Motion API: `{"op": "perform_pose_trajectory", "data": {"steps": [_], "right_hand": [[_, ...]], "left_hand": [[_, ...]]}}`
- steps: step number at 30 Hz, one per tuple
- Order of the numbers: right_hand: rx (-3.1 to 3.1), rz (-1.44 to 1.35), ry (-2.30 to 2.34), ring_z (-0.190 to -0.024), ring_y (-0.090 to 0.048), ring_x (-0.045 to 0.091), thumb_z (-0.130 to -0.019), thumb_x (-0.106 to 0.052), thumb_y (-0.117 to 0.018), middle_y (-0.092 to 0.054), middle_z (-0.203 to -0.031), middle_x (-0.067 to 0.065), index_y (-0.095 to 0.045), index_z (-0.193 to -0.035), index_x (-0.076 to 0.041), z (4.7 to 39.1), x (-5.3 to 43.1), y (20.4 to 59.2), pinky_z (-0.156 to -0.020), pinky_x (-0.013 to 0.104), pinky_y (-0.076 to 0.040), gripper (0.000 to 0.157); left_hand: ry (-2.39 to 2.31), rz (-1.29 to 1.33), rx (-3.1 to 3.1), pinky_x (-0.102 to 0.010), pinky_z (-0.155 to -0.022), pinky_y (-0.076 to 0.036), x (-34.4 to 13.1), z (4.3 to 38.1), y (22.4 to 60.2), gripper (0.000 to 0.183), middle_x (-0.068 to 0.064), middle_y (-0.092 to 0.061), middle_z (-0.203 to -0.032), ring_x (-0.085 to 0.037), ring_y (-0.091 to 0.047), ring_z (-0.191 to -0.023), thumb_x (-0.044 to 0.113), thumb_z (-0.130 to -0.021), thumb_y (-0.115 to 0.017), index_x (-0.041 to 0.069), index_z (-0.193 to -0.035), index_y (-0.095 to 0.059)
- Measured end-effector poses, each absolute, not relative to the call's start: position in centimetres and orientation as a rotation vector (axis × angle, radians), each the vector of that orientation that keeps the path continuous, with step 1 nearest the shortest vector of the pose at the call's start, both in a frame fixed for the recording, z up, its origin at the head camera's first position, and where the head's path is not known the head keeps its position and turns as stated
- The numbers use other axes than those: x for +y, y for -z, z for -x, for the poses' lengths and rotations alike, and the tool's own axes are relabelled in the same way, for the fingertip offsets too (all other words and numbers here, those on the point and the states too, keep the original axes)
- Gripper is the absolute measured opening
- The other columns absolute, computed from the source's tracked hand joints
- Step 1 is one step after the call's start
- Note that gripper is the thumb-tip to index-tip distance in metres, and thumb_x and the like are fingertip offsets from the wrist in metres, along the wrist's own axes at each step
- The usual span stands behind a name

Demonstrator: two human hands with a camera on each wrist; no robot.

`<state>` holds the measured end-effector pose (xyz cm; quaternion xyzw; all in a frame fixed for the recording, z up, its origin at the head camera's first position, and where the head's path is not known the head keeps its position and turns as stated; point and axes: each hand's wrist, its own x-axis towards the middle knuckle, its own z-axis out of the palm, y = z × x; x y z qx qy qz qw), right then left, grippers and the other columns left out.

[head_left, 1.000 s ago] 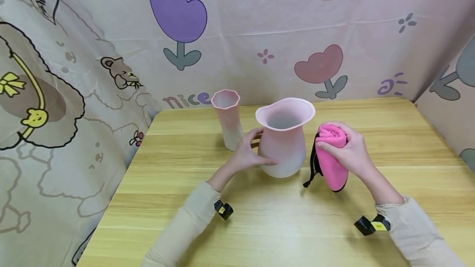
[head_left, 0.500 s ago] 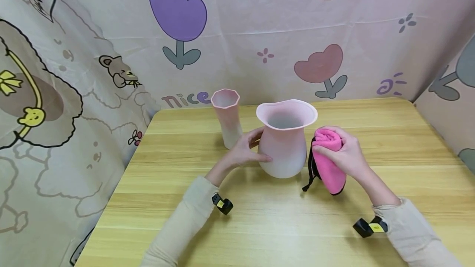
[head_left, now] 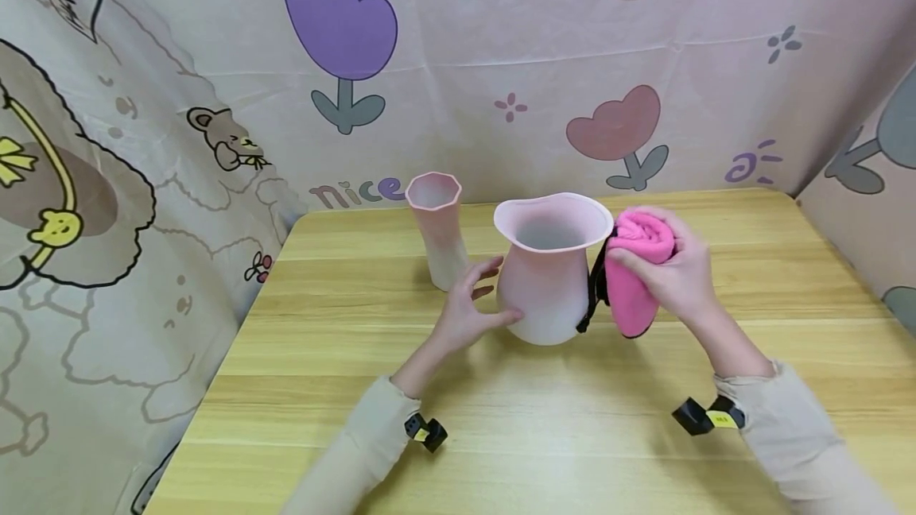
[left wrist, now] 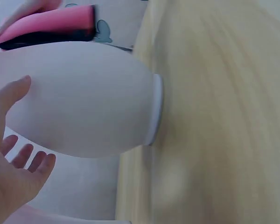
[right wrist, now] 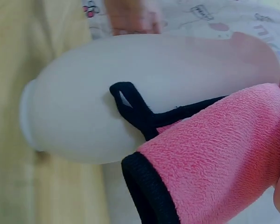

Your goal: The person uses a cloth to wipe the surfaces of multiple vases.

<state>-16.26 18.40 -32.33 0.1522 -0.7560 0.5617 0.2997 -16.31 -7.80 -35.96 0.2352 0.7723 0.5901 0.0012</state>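
A wide pink-and-white vase (head_left: 545, 284) with a flared rim stands upright on the wooden table. My left hand (head_left: 465, 312) is at its left side, fingers spread and relaxed. In the left wrist view the thumb (left wrist: 16, 91) lies against or just before the vase wall, while the other fingers are apart from it. My right hand (head_left: 683, 272) grips a rolled pink towel (head_left: 633, 292) with black edging, raised beside the vase's right side. The towel's black hanging loop (right wrist: 130, 105) dangles in front of the vase; whether it touches is unclear.
Behind my left hand a slim pink-and-white vase (head_left: 442, 241) with an angular rim stands upright. The wooden table (head_left: 322, 356) ends at the back against a printed cloth (head_left: 458, 102), which also hangs along the left side.
The pink towel dipped slightly, then rose in my right hand, closer to the wide vase. My left hand's fingers have spread away from that vase, which has barely moved.
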Motion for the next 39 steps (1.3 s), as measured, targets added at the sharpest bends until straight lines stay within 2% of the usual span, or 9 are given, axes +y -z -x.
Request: {"op": "perform_pose_trajectory", "data": {"steps": [4, 7, 11, 13, 19, 21, 28, 34, 39], "right_hand": [[-1.888, -0.458, -1.498, -0.084, -0.058, 0.006, -0.058, 0.014, -0.076, -0.064, -0.094, -0.012, -0.059, -0.104, 0.010, 16.6, 18.4, 31.3, -0.074, 0.013, -0.047, 0.049], [-1.883, -0.452, -1.535, -0.083, -0.058, 0.007, -0.059, 0.013, -0.077, -0.065, -0.093, -0.011, -0.061, -0.103, 0.006, 16.7, 18.3, 31.1, -0.072, 0.013, -0.047, 0.047], [-1.928, -0.434, -1.589, -0.083, -0.058, 0.007, -0.059, 0.019, -0.073, -0.065, -0.093, -0.011, -0.064, -0.103, 0.000, 16.7, 18.2, 31.5, -0.070, 0.013, -0.048, 0.049], [-1.992, -0.444, -1.585, -0.083, -0.058, 0.005, -0.059, 0.019, -0.073, -0.064, -0.093, -0.014, -0.062, -0.104, 0.002, 16.7, 18.1, 31.8, -0.070, 0.012, -0.048, 0.049], [-2.268, -0.479, -1.543, -0.085, -0.057, 0.002, -0.067, 0.003, -0.077, -0.060, -0.095, -0.020, -0.058, -0.113, 0.000, 16.8, 17.8, 33.2, -0.068, 0.012, -0.048, 0.050], [-2.331, -0.464, -1.520, -0.084, -0.056, 0.002, -0.069, -0.002, -0.077, -0.060, -0.095, -0.016, -0.058, -0.114, -0.003, 16.7, 18.0, 33.6, -0.066, 0.012, -0.048, 0.049], [-2.511, -0.495, -1.384, -0.090, -0.053, -0.010, -0.072, -0.009, -0.076, -0.064, -0.106, 0.011, -0.057, -0.116, -0.005, 16.9, 19.3, 36.4, -0.072, 0.008, -0.045, 0.048], [-2.613, -0.504, -1.335, -0.093, -0.048, -0.011, -0.075, -0.017, -0.074, -0.062, -0.109, 0.014, -0.055, -0.117, -0.002, 16.7, 20.0, 38.9, -0.077, 0.006, -0.042, 0.048], [-2.652, -0.564, -1.342, -0.099, -0.054, 0.005, -0.077, -0.023, -0.073, -0.062, -0.107, 0.010, -0.056, -0.115, -0.002, 16.8, 20.4, 40.0, -0.083, 0.011, -0.043, 0.046]], "left_hand": [[-1.836, -0.725, 2.431, -0.048, -0.093, -0.043, -7.7, 16.0, 36.4, 0.069, -0.021, -0.043, -0.129, -0.035, -0.043, -0.117, -0.001, -0.069, -0.076, -0.005, -0.129, -0.041], [-1.846, -0.726, 2.415, -0.048, -0.093, -0.043, -7.7, 16.0, 36.6, 0.070, -0.021, -0.042, -0.130, -0.036, -0.042, -0.117, -0.002, -0.069, -0.075, -0.005, -0.130, -0.040], [-1.842, -0.727, 2.417, -0.048, -0.093, -0.043, -7.8, 16.0, 36.7, 0.071, -0.020, -0.043, -0.131, -0.036, -0.042, -0.118, -0.002, -0.069, -0.075, -0.005, -0.130, -0.039], [-1.839, -0.727, 2.420, -0.047, -0.093, -0.043, -7.8, 16.0, 36.7, 0.071, -0.020, -0.043, -0.131, -0.035, -0.042, -0.118, -0.002, -0.069, -0.075, -0.004, -0.130, -0.039], [-1.854, -0.719, 2.398, -0.046, -0.093, -0.043, -7.8, 16.3, 37.4, 0.072, -0.018, -0.042, -0.133, -0.033, -0.041, -0.119, -0.002, -0.070, -0.075, -0.003, -0.131, -0.039], [-1.866, -0.717, 2.400, -0.043, -0.093, -0.044, -7.9, 16.8, 38.3, 0.072, -0.015, -0.042, -0.133, -0.030, -0.042, -0.119, 0.000, -0.069, -0.076, 0.001, -0.132, -0.040], [-1.860, -0.739, 2.446, -0.035, -0.091, -0.047, -7.9, 17.6, 40.0, 0.073, -0.006, -0.044, -0.132, -0.023, -0.045, -0.117, 0.009, -0.069, -0.078, 0.010, -0.132, -0.042], [-1.821, -0.699, 2.446, -0.034, -0.091, -0.046, -8.0, 17.6, 39.7, 0.073, -0.004, -0.044, -0.132, -0.024, -0.044, -0.118, 0.010, -0.070, -0.078, 0.012, -0.133, -0.041], [-1.817, -0.696, 2.419, -0.042, -0.092, -0.045, -7.9, 16.7, 38.0, 0.071, -0.013, -0.042, -0.132, -0.031, -0.043, -0.118, 0.004, -0.071, -0.076, 0.004, -0.132, -0.040]]}}
